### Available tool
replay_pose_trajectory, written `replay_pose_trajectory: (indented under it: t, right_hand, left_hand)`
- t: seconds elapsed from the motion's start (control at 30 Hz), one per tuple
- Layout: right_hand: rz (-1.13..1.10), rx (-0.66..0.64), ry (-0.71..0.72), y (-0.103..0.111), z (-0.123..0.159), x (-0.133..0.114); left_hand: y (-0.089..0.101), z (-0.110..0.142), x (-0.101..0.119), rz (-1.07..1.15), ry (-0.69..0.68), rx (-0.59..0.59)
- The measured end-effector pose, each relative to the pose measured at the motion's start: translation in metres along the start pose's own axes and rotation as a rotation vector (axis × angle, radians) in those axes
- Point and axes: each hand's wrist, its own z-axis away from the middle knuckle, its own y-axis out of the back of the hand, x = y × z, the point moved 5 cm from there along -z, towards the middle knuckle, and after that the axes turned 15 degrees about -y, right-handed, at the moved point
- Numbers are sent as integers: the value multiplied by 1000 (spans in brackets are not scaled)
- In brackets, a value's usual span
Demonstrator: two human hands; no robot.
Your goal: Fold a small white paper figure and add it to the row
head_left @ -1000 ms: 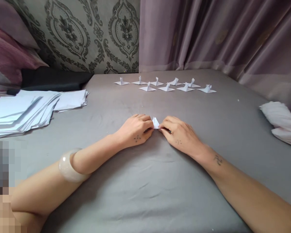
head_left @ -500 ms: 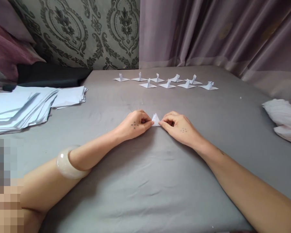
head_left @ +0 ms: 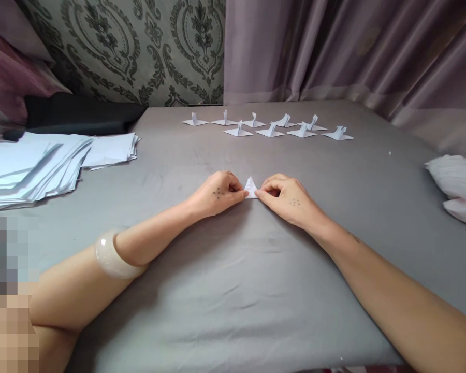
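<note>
A small folded white paper (head_left: 250, 187), triangular with its point upward, is held between my two hands just above or on the grey cloth. My left hand (head_left: 224, 194) pinches its left lower corner between thumb and fingers. At the right lower corner, my right hand (head_left: 286, 199) grips it the same way. The fingertips behind the paper are partly hidden. Farther back, several folded white paper figures (head_left: 239, 130) stand in two loose rows, with flat pointed sides and upright middle parts.
Stacks of white paper sheets (head_left: 34, 171) lie at the left, in front of a black cloth (head_left: 81, 118). A crumpled white bundle (head_left: 456, 181) sits at the right edge. Purple curtains (head_left: 272, 52) and a patterned wall (head_left: 155, 57) border the grey-covered surface (head_left: 233, 290).
The view has shifted slightly. Both hands keep their pinch on the folded paper, whose upper tips now look closer together, forming a single peak.
</note>
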Motion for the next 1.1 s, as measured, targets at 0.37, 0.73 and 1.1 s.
replay_pose_trajectory:
  t: [0.37,0.73,1.1]
  right_hand:
    - [4,24,-26,0,0,0]
    - [-2,-3,-44,0,0,-1]
    - [42,37,4,-1,2,-2]
  left_hand:
    - [-2,-3,-5,-5,9,-7]
    - [-2,-3,-5,-26,5,5]
    - [-2,-2,-4,-93,-76,54]
